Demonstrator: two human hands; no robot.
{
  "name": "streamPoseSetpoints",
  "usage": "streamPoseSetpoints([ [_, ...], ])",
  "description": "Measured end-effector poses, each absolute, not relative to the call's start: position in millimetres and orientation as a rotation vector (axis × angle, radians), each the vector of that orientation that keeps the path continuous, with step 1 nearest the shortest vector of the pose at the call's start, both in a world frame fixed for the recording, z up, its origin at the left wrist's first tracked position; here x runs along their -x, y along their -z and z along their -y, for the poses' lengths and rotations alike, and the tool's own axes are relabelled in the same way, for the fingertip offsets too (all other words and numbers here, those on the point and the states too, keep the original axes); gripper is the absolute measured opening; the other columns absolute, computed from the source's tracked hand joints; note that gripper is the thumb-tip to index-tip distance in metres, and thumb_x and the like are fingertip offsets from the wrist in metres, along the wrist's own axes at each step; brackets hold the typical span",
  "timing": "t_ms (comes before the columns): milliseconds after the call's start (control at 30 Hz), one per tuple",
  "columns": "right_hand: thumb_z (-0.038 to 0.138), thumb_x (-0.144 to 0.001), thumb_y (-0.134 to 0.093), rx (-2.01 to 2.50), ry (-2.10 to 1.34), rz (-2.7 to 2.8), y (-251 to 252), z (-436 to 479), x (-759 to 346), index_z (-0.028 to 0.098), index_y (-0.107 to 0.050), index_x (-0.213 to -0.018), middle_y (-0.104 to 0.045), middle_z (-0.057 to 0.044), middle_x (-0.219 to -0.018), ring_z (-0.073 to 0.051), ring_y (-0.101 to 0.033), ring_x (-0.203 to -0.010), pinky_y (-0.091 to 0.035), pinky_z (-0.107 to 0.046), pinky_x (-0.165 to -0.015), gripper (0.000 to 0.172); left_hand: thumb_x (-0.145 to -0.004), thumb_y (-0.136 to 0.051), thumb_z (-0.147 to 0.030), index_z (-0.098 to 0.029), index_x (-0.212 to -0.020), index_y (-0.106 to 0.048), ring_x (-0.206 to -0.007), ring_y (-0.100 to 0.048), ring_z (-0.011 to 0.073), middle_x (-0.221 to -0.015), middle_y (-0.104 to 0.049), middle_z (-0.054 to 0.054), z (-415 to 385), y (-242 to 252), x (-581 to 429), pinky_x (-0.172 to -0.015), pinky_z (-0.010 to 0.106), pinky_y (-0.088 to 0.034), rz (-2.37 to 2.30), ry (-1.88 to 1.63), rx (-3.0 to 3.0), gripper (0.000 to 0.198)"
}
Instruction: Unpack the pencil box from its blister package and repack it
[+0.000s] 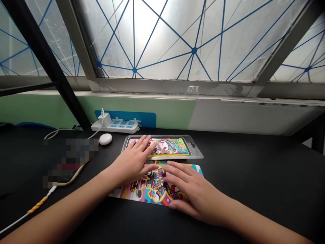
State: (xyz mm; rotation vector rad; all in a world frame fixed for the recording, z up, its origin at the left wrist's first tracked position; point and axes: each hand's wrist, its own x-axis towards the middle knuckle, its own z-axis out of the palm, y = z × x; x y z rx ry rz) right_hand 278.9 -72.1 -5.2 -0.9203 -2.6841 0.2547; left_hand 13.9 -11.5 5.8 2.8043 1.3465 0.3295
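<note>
A clear plastic package [196, 150] lies flat on the black table, with a colourful cartoon-printed piece [175, 146] inside it. My left hand [134, 161] rests over the left part of this package, fingers stretched out, its thumb reaching over the card below. Nearer to me lies a bright cartoon-printed card [152, 194], partly covered by both hands. Across the card's right side lies my right hand [194, 189], open, with fingers spread and thumb near the card's front edge. Neither hand grips anything.
A white power strip [124, 127] with a plugged-in charger [104, 119] stands against the wall. In front of it sits a small white rounded case [105, 139]. A cable [38, 205] runs along the left, beside a blurred-out object [73, 159]. A black post [53, 64] rises at left.
</note>
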Motion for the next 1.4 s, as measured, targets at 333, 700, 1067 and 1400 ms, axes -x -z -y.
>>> streamPoseSetpoints([
  [333,0.060,-0.098,-0.047,1.402,-0.385,2.459,11.8,69.9,-276.4,0.018,-0.053,-0.138,-0.060,-0.019,-0.138,-0.034,-0.056,-0.122,-0.047,-0.051,-0.100,0.058,-0.104,-0.023,-0.060,-0.030,-0.147,-0.050,-0.153,-0.026,0.0339,-0.165,-0.034,0.009,-15.0,-14.5,17.4,-0.118,0.061,-0.025,-1.539,-0.174,-2.551,0.059],
  [700,0.056,-0.097,-0.047,1.607,-0.248,2.258,9.7,64.7,-279.0,0.026,-0.042,-0.076,-0.059,-0.001,-0.069,-0.020,-0.054,-0.062,-0.040,-0.033,-0.060,0.037,-0.103,-0.023,-0.064,-0.024,-0.154,-0.039,-0.154,-0.023,0.0332,-0.166,-0.030,0.010,-11.4,0.6,6.4,-0.118,0.066,-0.022,-1.651,-0.256,-2.603,0.067],
  [1067,0.073,-0.085,-0.053,1.948,-0.675,1.996,2.2,1.2,-396.6,0.024,-0.064,-0.080,-0.070,-0.003,-0.073,-0.022,-0.063,-0.067,-0.045,-0.032,-0.056,0.051,-0.101,-0.036,-0.060,-0.023,-0.110,-0.061,-0.153,-0.024,0.0360,-0.161,-0.040,0.013,6.6,-8.3,4.3,-0.117,0.070,-0.021,-1.577,-0.311,-2.535,0.046],
  [1400,0.065,-0.090,-0.055,1.641,-0.490,2.099,-2.0,28.0,-328.0,0.026,-0.069,-0.100,-0.074,-0.007,-0.106,-0.028,-0.067,-0.097,-0.051,-0.040,-0.083,0.042,-0.098,-0.040,-0.061,-0.021,-0.116,-0.052,-0.154,-0.024,0.0341,-0.160,-0.039,0.018,25.1,-9.0,-6.2,-0.120,0.069,-0.019,-1.485,-0.229,-2.583,0.045],
])
